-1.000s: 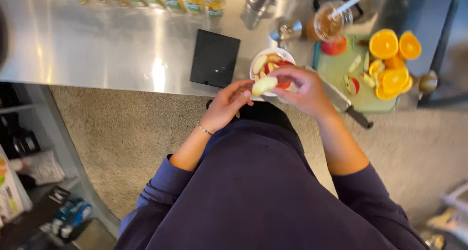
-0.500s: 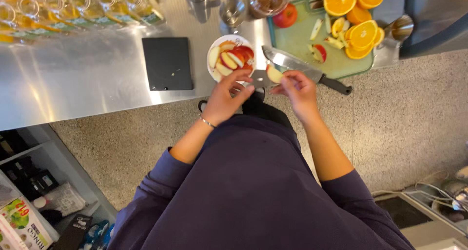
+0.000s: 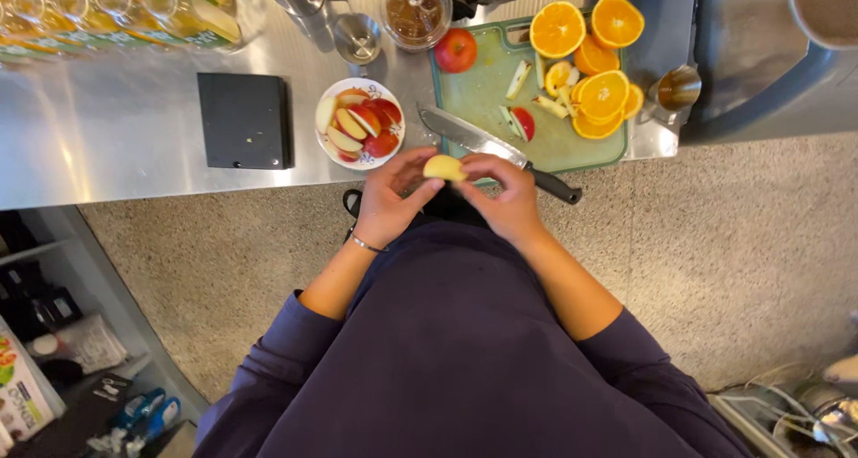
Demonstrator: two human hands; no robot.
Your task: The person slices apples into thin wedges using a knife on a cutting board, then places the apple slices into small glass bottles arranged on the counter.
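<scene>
Pale peeled apple wedge [image 3: 444,168], held at steel counter edge.
Left hand [image 3: 393,199] and right hand [image 3: 502,193] both pinch it, fingers curled closed; black-handled kitchen knife [image 3: 496,150] lies just beyond.

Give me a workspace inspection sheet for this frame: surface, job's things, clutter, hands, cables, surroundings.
Surface: steel counter, bare patches with glare.
Job's things: pale apple piece held between both hands at the counter edge; plate of apple slices; green cutting board with orange halves, apple scraps and a whole red apple; knife lying across the board's near corner, handle over the edge.
Clutter: black square pad, metal cups, glass of brown drink, row of glasses.
Hands: left hand and right hand both grip the apple piece with their fingers.
Cables: thin leads at the lower right, partly in view.
Surroundings: speckled floor, shelves at the left with packages.
</scene>
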